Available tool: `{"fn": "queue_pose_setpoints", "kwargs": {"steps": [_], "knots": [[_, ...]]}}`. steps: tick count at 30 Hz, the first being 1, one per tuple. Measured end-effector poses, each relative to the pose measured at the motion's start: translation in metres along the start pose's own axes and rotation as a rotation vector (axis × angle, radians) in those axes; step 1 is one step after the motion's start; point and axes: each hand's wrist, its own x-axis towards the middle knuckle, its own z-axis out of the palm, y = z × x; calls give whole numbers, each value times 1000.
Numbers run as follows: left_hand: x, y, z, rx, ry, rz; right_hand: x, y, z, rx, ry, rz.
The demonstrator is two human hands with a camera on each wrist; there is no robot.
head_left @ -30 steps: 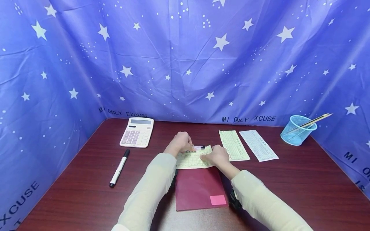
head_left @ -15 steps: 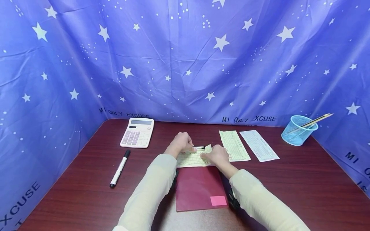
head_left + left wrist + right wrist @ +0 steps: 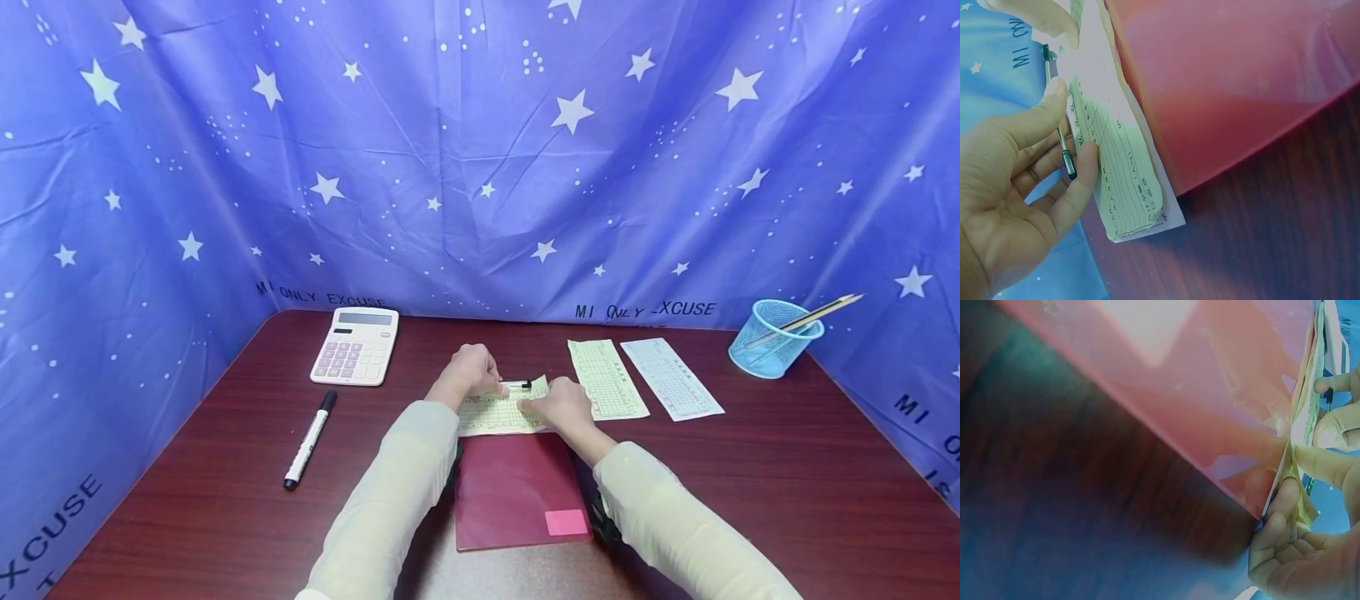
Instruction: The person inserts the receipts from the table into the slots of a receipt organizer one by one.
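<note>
A dark red folder with a pink label lies in front of me, a pale yellow printed form across its far end. In the left wrist view another sheet's edge shows beneath the form. My left hand is at the far edge, its thumb and fingers around a thin metal clip bar with black ends. My right hand pinches the form at its right side, thumb on top and other fingers at the folder's corner below, as the right wrist view shows. The left fingertips are partly hidden in the head view.
Right of the hands lie another yellow form and a white form. A blue mesh pen cup holding pencils stands at the back right. A calculator and a black-capped marker lie at left. A starry blue curtain encloses the table.
Since one second ago, the form's near edge has shifted slightly away from me and the clip bar looks a little lower. Both hands stay almost in place.
</note>
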Motion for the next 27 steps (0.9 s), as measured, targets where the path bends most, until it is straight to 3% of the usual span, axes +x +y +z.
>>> {"fn": "queue_pose_setpoints", "kwargs": {"steps": [9, 21, 27], "knots": [[0, -3, 6, 10, 10, 12, -1, 0, 1, 6, -2, -9], [-4, -5, 9, 60, 41, 88, -1, 1, 0, 12, -11, -23], [-7, -6, 11, 36, 54, 98, -1, 2, 2, 8, -2, -15]]}}
